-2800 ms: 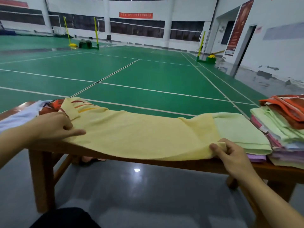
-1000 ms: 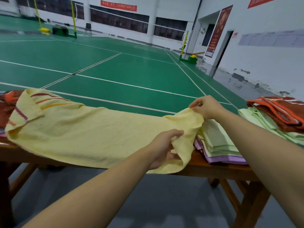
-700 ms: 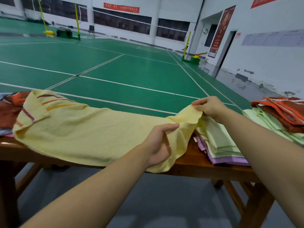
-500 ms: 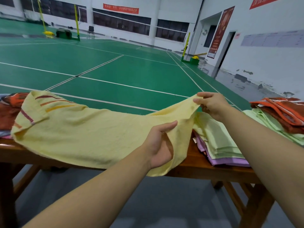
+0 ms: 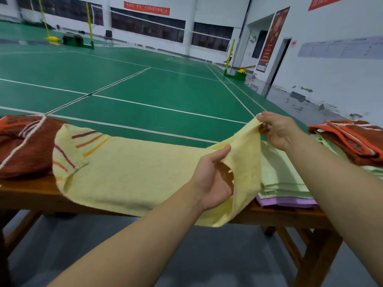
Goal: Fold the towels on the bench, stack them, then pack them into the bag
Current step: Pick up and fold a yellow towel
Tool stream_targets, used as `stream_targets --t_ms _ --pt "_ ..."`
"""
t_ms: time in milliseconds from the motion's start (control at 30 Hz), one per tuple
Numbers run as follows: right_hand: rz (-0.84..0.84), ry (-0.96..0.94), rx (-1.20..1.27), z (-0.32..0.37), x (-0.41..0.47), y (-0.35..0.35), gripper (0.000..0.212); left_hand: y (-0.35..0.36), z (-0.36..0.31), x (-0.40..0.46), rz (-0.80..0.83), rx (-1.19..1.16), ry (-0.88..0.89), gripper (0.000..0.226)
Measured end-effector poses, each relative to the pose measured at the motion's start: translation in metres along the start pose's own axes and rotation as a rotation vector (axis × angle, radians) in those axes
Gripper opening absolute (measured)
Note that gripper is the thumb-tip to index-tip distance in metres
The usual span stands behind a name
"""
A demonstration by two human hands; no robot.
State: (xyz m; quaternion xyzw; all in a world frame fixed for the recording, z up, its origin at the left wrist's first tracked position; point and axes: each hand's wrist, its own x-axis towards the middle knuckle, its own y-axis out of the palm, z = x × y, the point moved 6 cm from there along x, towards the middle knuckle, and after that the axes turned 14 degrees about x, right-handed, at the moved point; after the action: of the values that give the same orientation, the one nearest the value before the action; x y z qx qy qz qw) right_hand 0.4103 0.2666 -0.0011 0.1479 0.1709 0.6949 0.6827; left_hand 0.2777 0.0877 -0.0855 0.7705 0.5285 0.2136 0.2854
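The yellow towel (image 5: 132, 175) lies lengthwise along the wooden counter (image 5: 27, 193), its striped end resting against a brown towel (image 5: 22, 150) on the left and its right end lifted clear of the surface. The right hand (image 5: 277, 131) pinches the far corner of that raised end, fingers (image 5: 267, 119) closed on the cloth; the left hand (image 5: 213, 179) grips the near edge with thumb and fingers curled round it. To fold well, I judge both corners should be held level and taut, then carried together toward the striped end so the edges meet squarely, without dragging the lying half askew. The near edge droops over the counter's front, so it may need drawing back. A folded stack (image 5: 284, 183) of green and purple towels sits just to the right, a likely landing place. No bag shows.
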Motion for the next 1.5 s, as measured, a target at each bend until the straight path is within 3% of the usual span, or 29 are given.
stream_targets --t_ms 533,733,833,967,1167,1300,1400,1500 --pt "0.391 0.135 -0.032 -0.139 -0.050 0.249 0.048 -0.112 -0.144 -0.165 -0.321 0.041 0.357 0.051" --pt "0.493 0.097 -0.198 -0.205 -0.058 0.343 0.060 -0.172 -0.168 -0.209 -0.613 -0.004 0.413 0.046" --pt "0.615 0.213 -0.150 -0.240 -0.068 0.377 0.068 -0.199 -0.174 -0.222 -0.819 0.010 0.414 0.039" --pt "0.659 0.316 -0.258 -0.279 -0.095 0.380 0.044 -0.219 -0.175 -0.231 -1.049 0.147 0.372 0.027" --pt "0.703 -0.065 -0.400 -0.257 -0.147 0.346 0.036 -0.229 -0.178 -0.234 -1.157 0.354 0.285 0.030" --pt "0.867 -0.090 -0.409 -0.252 -0.197 0.320 0.035 -0.223 -0.184 -0.240 -1.192 0.487 0.280 0.029" --pt "0.904 -0.101 -0.410 -0.262 -0.214 0.313 0.017 -0.216 -0.190 -0.244 -1.253 0.833 0.268 0.039" --pt "0.785 -0.094 -0.312 -0.263 -0.207 0.307 0.034 -0.210 -0.192 -0.246 -1.293 1.127 0.292 0.030"
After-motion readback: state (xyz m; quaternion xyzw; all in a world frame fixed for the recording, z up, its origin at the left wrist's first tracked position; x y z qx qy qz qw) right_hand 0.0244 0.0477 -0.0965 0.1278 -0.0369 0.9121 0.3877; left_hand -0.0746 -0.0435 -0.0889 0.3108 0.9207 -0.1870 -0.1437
